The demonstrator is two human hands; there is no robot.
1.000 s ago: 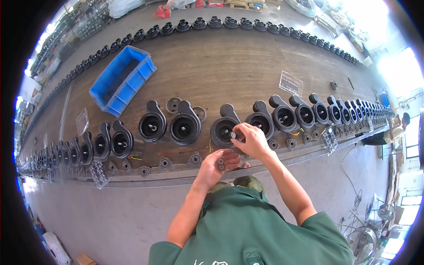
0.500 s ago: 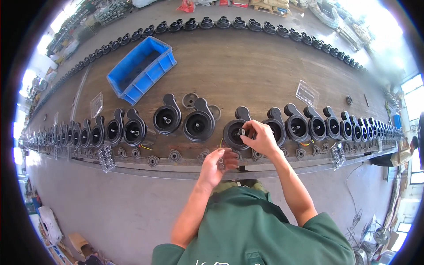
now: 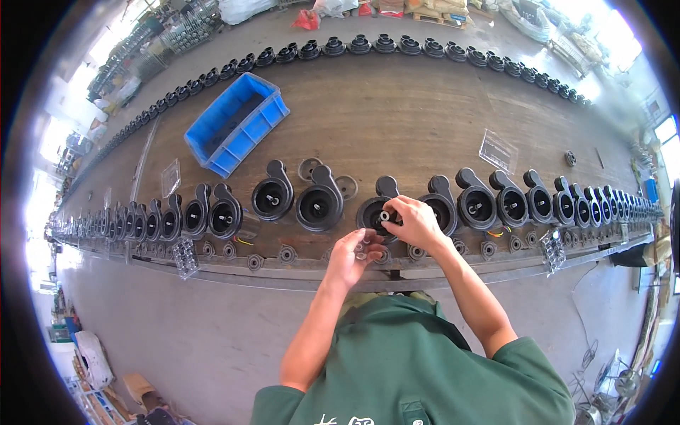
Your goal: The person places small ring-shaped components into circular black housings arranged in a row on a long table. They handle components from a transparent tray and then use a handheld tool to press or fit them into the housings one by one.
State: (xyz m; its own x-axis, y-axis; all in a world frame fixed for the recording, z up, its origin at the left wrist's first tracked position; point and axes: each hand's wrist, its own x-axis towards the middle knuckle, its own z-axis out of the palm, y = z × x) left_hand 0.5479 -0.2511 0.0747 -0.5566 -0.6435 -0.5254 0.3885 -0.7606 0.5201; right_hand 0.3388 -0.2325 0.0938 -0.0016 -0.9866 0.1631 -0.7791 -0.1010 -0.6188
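Black housings point(image 3: 268, 190) hold shafts point(image 3: 273, 201); right fingers point(image 3: 402, 204) pinch ring point(image 3: 384, 215).

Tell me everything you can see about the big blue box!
The blue box is a rectangular bin with an open top. It looks like hard plastic, with a rim and upright ribs along its outer walls. It stands upright on the brown table, turned at a slant, beyond the near row of black housings and over to the left. Its bottom looks dark, and I can't tell whether anything lies there. Neither hand touches it.
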